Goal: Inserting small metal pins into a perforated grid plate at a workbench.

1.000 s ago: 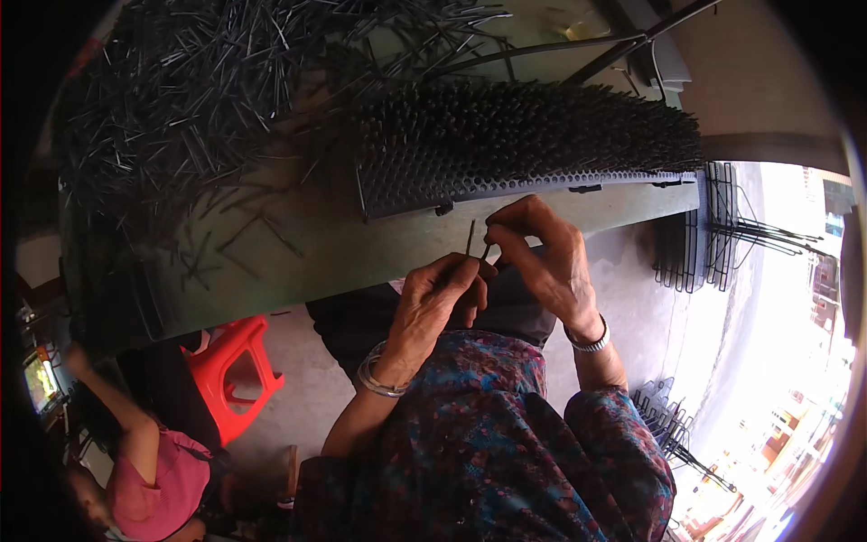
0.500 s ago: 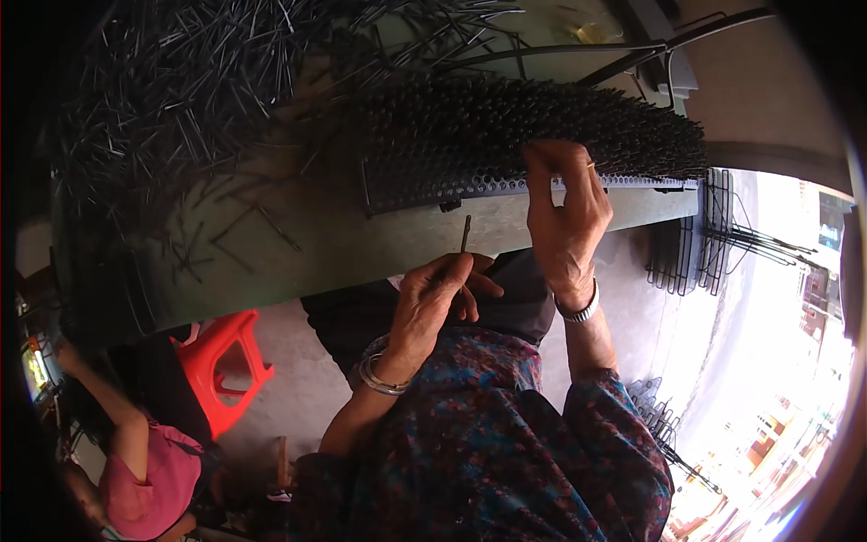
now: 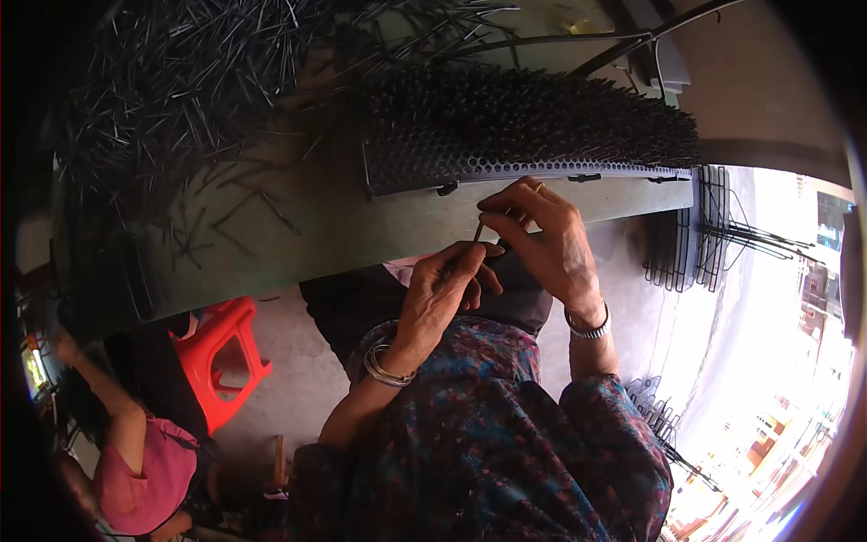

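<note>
Rod in hand: one thin, dark, straight rod, located between the two hands in front of the torso, near the tabletop's close edge.
Long axis: runs away from the body toward the perforated panel, the far end leaning slightly to the right.
Left hand: thumb and forefinger pressed together around the rod's near end; the remaining fingers loosely curled.
Right hand: thumb and forefinger tips drawn close together at the rod's far end; whether they grip it cannot be told.
Perforated panel: one long grey panel with round holes, lying beyond the hands; three small dark tabs show along its near edge.
Inserted rods: a dense field of dark rods standing in the panel, too many to count; the holes at its left end and along its near edge are unfilled.
Loose heap: tangled dark metallic rods at upper left, pointing in many directions, uncountable.
Support: one greenish, smooth-topped table.
Surroundings: one red plastic stool and one person in a pink top at lower left; dark wire racks at right.
</note>
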Tool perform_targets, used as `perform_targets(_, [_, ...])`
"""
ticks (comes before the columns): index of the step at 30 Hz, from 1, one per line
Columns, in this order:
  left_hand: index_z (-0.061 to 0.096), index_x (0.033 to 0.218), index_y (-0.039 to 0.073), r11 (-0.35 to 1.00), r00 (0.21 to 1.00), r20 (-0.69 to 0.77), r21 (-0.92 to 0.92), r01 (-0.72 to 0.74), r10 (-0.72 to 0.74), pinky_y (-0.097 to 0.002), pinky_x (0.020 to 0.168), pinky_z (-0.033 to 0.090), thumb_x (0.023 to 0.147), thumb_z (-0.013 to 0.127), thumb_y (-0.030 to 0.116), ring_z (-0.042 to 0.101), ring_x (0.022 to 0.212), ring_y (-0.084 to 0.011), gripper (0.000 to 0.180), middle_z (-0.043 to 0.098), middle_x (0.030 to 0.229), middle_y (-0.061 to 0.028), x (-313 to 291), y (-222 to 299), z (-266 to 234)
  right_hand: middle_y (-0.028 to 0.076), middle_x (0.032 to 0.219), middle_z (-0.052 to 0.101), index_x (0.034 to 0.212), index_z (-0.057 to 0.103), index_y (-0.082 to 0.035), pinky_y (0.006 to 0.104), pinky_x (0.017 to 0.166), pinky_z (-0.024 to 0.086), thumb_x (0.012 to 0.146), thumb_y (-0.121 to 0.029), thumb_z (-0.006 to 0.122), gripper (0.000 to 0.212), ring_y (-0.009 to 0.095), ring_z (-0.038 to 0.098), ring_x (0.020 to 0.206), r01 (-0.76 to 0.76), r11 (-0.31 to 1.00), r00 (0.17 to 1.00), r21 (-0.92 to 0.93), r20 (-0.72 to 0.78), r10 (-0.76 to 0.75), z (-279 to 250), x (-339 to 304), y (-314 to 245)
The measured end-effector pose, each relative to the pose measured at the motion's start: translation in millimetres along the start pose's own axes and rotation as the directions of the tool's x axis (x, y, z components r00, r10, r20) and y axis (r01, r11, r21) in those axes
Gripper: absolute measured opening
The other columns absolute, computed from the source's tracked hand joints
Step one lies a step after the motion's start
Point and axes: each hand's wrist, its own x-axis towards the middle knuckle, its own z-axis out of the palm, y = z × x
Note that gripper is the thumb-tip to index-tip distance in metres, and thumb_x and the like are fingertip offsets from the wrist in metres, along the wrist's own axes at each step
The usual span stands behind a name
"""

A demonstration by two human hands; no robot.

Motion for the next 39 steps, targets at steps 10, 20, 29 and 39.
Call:
perform_targets(10, [0.063, 0.114, 0.002, 0.999, 0.994, -0.102, -0.01, 0.043, -0.044, -0.0203, 0.054, 0.043, 0.101, 0.051, 0.04, 0.056, 0.059, -0.0073, 0.042, 0.07, 0.083, -0.0084, 0.8, -4.6, -1.9, 0.004, 0.079, 0.065, 0.094, 0.064, -0.003, 0.0245, 0.062, 0.049, 0.085, 0.005, 0.066, 0.012, 0.011, 0.061, 0.067, 0.206, 0.931, 0.749, -0.302, -0.563, -0.349, 2.3, 20.0, 2.6])
perform_targets(20, [0.063, 0.102, 0.002, 1.0, 0.993, -0.113, -0.024, 0.019, -0.022, -0.022, 0.053, 0.041, 0.102, 0.05, 0.037, 0.056, 0.059, -0.0081, 0.038, 0.069, 0.08, -0.0072, -3.2, -4.1, -5.2, 0.005, 0.093, 0.065, 0.094, 0.067, -0.005, 0.028, 0.063, 0.051, 0.083, 0.002, 0.07, 0.014, 0.015, 0.064, 0.071, 0.193, 0.878, 0.775, -0.439, -0.48, -0.41, 23.7, 29.1, 25.4])
perform_targets(29, [0.064, 0.099, 0.002, 1.0, 0.987, -0.16, 0.001, 0.019, -0.019, -0.0217, 0.052, 0.041, 0.101, 0.051, 0.039, 0.056, 0.059, -0.0089, 0.039, 0.068, 0.079, -0.0074, -11.7, -6.9, -9.9, 0.005, 0.097, 0.058, 0.098, 0.071, -0.009, 0.0278, 0.06, 0.049, 0.084, -0.008, 0.074, 0.015, 0.014, 0.06, 0.069, 0.115, 0.887, 0.825, -0.447, -0.454, -0.336, 26.0, 23.7, 21.5])
perform_targets(39, [0.064, 0.108, 0.0, 0.952, 0.876, -0.466, -0.191, -0.24, 0.128, -0.0235, 0.056, 0.046, 0.1, 0.054, 0.035, 0.06, 0.063, -0.0101, 0.037, 0.068, 0.08, -0.0083, -18.6, 12.8, -70.1, 0.009, 0.086, 0.064, 0.101, 0.07, -0.003, 0.0298, 0.06, 0.048, 0.088, -0.007, 0.066, 0.014, 0.019, 0.061, 0.069, 0.369, 0.886, 0.878, -0.279, -0.208, -0.431, 19.2, 78.8, -49.4])
